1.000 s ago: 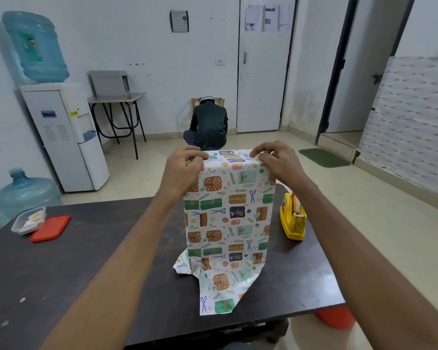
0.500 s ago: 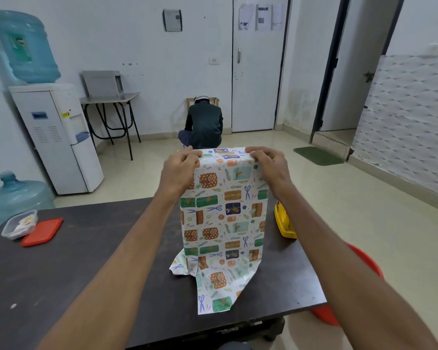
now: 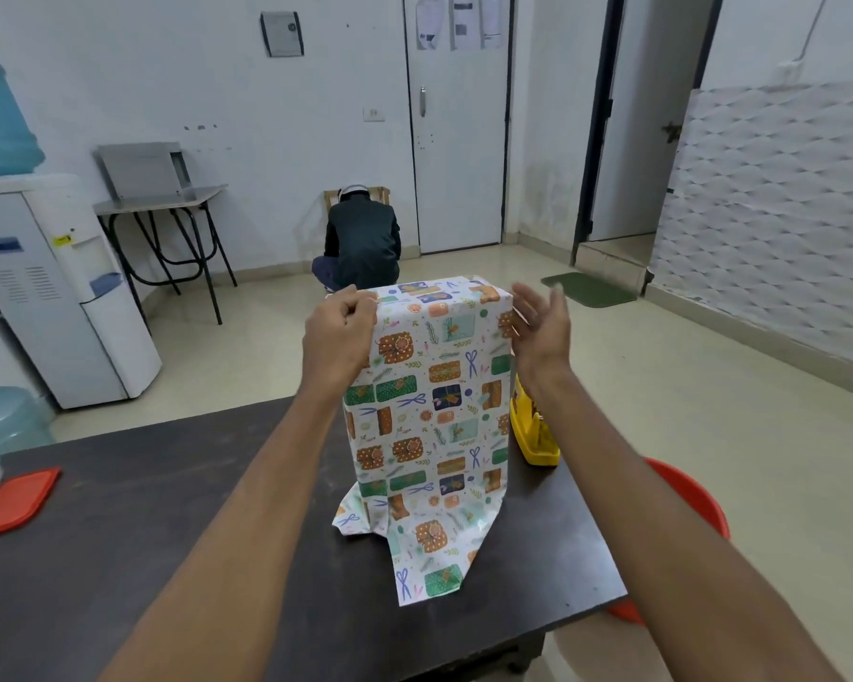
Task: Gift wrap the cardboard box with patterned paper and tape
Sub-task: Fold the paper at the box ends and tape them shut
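Box point(image 3: 429, 366) upright by table point(image 3: 168, 534) right edge, draped in paper point(image 3: 424, 558); left hand point(image 3: 338, 337) pinches paper at top corner; right hand point(image 3: 538, 327) released, just beside box

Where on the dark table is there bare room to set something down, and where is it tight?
Widest bare patch: the table between the red lid and the wrapped box. Tight on the right: tape dispenser beside it, patterned paper trailing toward the near edge.
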